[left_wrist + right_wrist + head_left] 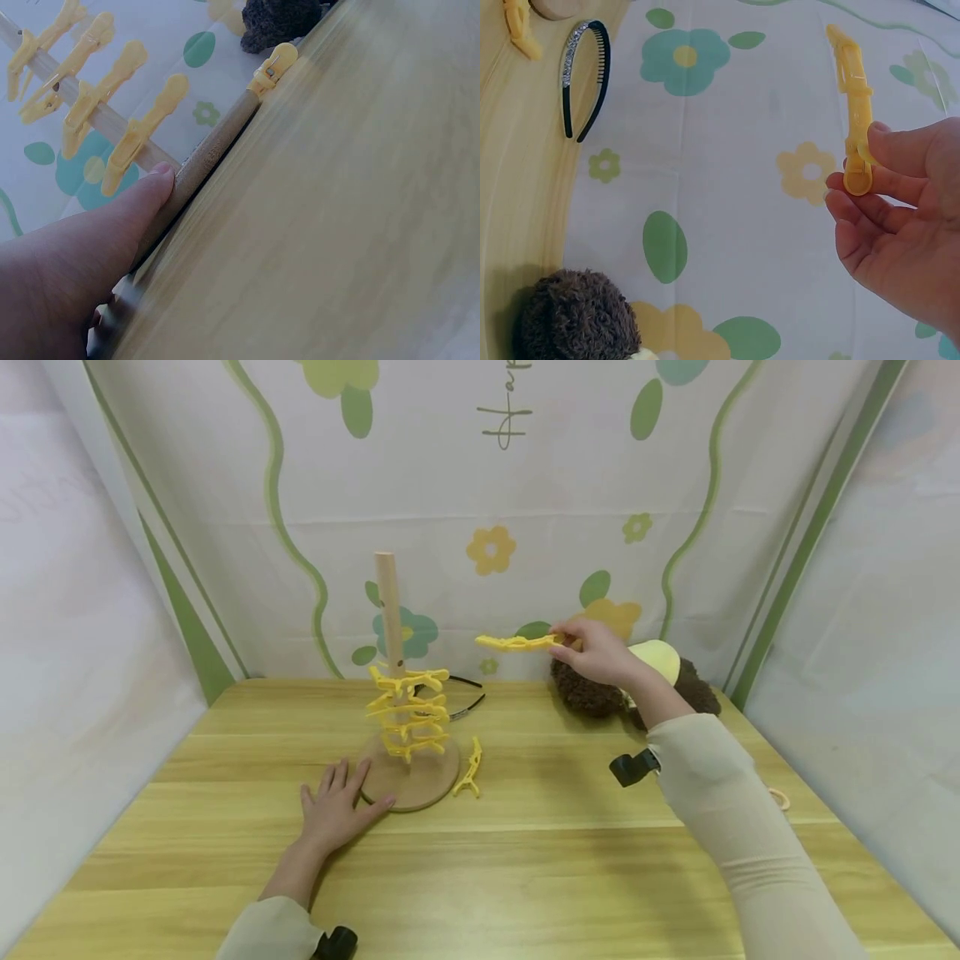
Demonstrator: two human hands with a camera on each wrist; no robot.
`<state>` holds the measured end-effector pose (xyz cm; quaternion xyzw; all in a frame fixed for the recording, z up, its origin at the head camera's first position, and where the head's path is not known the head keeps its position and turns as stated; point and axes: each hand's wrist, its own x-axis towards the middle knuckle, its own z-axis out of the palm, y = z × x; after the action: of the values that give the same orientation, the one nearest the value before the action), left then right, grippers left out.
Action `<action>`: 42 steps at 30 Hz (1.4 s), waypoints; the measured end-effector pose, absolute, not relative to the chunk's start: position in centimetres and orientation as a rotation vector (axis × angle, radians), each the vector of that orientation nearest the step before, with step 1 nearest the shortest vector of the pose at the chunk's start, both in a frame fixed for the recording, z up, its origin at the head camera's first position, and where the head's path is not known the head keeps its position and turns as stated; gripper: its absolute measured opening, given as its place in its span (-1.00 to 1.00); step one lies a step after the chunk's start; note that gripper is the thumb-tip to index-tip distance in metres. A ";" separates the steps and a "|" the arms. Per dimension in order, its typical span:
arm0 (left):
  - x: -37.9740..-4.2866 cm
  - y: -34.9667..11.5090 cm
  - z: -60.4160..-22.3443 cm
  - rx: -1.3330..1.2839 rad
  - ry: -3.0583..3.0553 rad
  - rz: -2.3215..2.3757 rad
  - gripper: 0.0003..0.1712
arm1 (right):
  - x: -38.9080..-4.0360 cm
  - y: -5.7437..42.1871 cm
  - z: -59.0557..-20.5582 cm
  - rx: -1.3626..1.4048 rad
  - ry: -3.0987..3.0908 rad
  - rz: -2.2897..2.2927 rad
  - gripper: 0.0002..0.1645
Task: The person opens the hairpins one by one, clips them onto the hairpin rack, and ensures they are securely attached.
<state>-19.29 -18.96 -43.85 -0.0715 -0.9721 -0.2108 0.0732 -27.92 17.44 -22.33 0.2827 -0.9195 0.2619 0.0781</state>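
Note:
My right hand (596,652) pinches one end of a yellow plastic clip (513,644) between thumb and fingers. It holds the clip in the air, level, to the right of a wooden post (389,610); the right wrist view shows the clip's jointed body (859,112). Several similar yellow clips (412,728) stick out from the post's lower half, one above another. The post rises from a round wooden base (408,789). My left hand (330,814) rests at the base's left side, fingers spread, its thumb (159,180) on the rim.
Another yellow clip (472,768) lies on the table just right of the base. A black headband (571,64) with a glittery part lies behind the post. At the back right sits a dark brown plush toy (588,689). Printed cloth (450,485) surrounds the table's back and sides.

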 end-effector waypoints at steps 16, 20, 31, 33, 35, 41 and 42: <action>-19.5 -18.9 -44.1 -0.214 -2.921 -0.643 -0.03 | -28.0 12.9 -22.6 0.941 -2.648 0.773 -0.74; -19.6 -18.9 -44.0 -0.217 -2.919 -0.641 -0.03 | -28.2 11.6 -22.8 0.964 -2.630 0.825 -0.77; -19.5 -19.1 -44.1 -0.204 -2.918 -0.639 -0.02 | -28.6 7.8 -22.7 1.030 -2.628 0.883 -0.84; -19.6 -19.1 -44.1 -0.204 -2.916 -0.639 -0.02 | -28.6 7.1 -22.6 1.026 -2.642 0.876 -0.83; -19.6 -19.1 -44.2 -0.204 -2.913 -0.640 -0.03 | -28.6 6.6 -22.5 1.025 -2.659 0.880 -0.83; -19.7 -19.1 -44.2 -0.212 -2.910 -0.636 -0.03 | -28.6 5.3 -22.3 1.015 -2.700 0.855 -0.81; -19.7 -19.1 -44.2 -0.213 -2.909 -0.635 -0.03 | -28.6 5.1 -22.3 1.014 -2.706 0.852 -0.80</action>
<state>-19.68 -19.06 -44.16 -0.0713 -0.9715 -0.2121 0.0781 -28.56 5.08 -22.30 0.3358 -0.8964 0.2821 0.0646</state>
